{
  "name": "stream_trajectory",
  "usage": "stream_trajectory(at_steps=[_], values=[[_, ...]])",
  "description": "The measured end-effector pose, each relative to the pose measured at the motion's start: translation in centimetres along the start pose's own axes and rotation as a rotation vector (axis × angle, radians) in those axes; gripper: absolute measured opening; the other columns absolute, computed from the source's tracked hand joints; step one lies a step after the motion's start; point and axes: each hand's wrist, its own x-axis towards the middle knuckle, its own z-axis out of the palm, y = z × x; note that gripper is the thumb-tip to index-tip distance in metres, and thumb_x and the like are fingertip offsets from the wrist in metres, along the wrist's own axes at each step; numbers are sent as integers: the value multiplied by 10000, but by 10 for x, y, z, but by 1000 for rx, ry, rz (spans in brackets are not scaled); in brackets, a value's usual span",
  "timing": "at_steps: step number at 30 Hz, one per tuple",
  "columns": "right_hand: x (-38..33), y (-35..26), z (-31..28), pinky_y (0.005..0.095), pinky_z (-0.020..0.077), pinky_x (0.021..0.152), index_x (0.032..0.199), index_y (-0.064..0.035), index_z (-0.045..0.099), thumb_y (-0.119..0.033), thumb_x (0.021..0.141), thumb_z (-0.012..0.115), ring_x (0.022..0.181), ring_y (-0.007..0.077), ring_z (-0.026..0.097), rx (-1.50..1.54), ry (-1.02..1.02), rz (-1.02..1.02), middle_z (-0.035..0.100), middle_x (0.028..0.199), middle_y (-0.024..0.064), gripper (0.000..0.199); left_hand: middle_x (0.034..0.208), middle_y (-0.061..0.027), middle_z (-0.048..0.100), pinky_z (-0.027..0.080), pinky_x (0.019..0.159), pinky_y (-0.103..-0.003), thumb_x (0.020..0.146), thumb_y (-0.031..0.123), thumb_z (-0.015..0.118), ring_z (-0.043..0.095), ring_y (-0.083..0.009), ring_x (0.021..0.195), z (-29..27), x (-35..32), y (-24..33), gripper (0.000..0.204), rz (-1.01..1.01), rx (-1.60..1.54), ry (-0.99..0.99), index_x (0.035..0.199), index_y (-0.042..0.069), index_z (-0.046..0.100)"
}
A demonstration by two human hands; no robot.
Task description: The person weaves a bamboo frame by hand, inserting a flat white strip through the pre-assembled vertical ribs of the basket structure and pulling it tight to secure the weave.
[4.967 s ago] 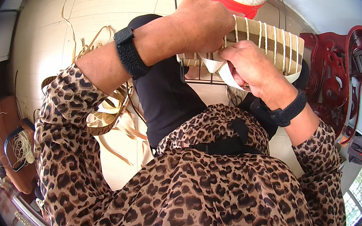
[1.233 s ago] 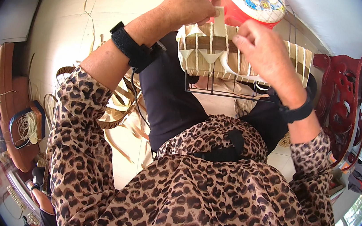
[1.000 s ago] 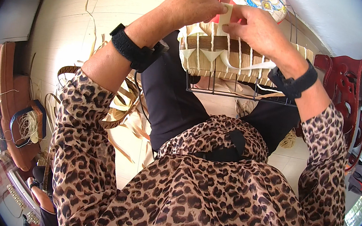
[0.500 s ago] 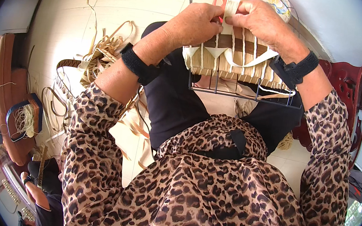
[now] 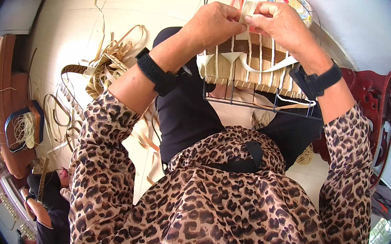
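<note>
Pinching the pale strip (image 5: 248, 7) beyond the corded panel (image 5: 252, 79), your left hand (image 5: 215, 24) and right hand (image 5: 283, 25) have their grip clamped on its two edges, seemingly steadying it.

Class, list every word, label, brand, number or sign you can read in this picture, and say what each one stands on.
None can be read.
Round patterned top beyond the hands: coloured print, partly hidden; any lettering is too small or blurred to read.
Pale strip between the left hand and right hand: no writing visible.
Tan corded panel: no writing visible.
</note>
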Motion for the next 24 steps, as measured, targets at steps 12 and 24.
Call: stream_trajectory(at_steps=[12, 24], values=[[10, -1, -15, 224, 496, 622, 919, 28, 583, -98, 827, 535, 685, 135, 636, 170, -91, -133, 635, 748, 92, 163, 825, -46, 620, 454, 695, -219, 873, 158, 505, 589, -115, 769, -13, -1, -3, 198, -12, -569, -5, 950, -2, 594], [9, -7, -23, 222, 492, 612, 865, 38, 588, -83, 824, 530, 663, 124, 635, 49, -122, -276, 633, 720, 84, 140, 698, -94, 626, 482, 620, -247, 789, 95, 561, 590, -121, 629, -14, 9, -2, 163, 192, -283, -3, 843, -41, 633]])
